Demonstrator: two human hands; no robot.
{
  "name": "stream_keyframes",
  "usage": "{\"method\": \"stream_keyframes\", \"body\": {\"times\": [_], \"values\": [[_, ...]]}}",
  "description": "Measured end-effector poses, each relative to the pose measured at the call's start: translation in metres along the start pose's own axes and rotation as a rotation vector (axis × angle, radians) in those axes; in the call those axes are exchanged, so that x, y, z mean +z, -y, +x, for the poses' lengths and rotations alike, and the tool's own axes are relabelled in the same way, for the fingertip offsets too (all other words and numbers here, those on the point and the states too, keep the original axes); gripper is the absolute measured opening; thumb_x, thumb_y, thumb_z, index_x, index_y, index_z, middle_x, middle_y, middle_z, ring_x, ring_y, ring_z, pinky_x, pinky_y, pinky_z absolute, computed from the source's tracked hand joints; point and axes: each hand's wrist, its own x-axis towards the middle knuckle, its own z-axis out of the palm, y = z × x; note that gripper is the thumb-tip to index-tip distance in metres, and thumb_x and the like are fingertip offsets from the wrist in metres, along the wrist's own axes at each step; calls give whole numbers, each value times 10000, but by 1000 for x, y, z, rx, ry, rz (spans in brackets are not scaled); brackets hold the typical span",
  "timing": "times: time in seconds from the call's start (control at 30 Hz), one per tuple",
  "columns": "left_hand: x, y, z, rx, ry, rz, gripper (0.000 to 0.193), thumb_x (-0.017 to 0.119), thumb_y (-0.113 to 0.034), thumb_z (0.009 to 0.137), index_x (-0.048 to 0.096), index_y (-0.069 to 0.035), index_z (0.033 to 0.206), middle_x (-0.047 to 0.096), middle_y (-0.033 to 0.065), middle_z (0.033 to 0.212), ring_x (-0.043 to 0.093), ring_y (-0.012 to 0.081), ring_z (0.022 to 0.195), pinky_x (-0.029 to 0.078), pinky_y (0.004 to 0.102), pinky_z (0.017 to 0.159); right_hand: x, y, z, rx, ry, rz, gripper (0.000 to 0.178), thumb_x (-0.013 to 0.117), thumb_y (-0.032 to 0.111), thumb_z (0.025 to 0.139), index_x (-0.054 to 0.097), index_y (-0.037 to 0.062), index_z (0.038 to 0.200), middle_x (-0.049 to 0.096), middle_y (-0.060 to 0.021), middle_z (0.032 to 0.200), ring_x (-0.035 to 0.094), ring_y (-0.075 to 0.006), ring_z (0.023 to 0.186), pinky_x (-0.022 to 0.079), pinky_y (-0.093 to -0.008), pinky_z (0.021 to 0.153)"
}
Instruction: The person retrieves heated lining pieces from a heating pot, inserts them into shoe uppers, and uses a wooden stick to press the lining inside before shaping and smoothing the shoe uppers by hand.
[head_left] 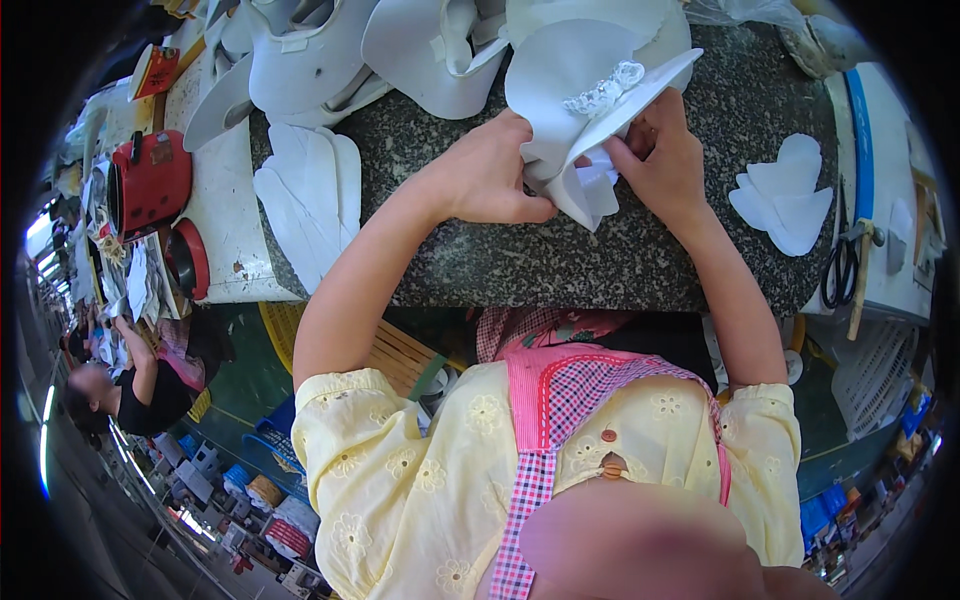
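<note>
Both hands hold a white shoe upper (555, 75), raised over the dark speckled stone slab (480, 265). A sparkling silver ornament (605, 90) is fixed on its front. My left hand (490, 172) grips the left edge, fingertips partly hidden behind the material. My right hand (665, 160) is closed on the right side, its thumb and fingers curled at the opening, where a loose white flap hangs. More white uppers (305, 65) lie heaped along the slab's far side. White elongated flat pieces (310, 200) are stacked left of my left arm.
Shorter white pieces (788, 195) lie on the slab's right. Scissors (840, 270) and a wooden-handled hammer (860, 280) are at the right edge. A red box-like container (150, 185) stands on the table to the left. Another person (140, 385) works farther left.
</note>
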Motion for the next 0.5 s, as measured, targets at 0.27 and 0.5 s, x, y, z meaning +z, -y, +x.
{"method": "stream_keyframes", "body": {"times": [0.27, 0.5], "values": [[-1, -9, 2, 91, -25, 378, 433, 651, -218, 554, 615, -53, 953, 580, 155, 937, 528, 311, 935, 439, 365, 825, -11, -3, 15, 176, 124, 73, 588, 675, 37, 687, 363, 32, 1186, 614, -40, 733, 544, -83, 565, 442, -217, 524], [1, -9, 3, 132, 4, 362, 477, 654, -199, 539, 620, -115, 1006, 589, 113, 953, 553, 308, 887, 446, 371, 793, -10, 3, 18, 180, 138, -12, 502, 673, 84, 649, 402, 107, 1071, 593, -76, 716, 609, -215, 624, 476, -317, 582]]}}
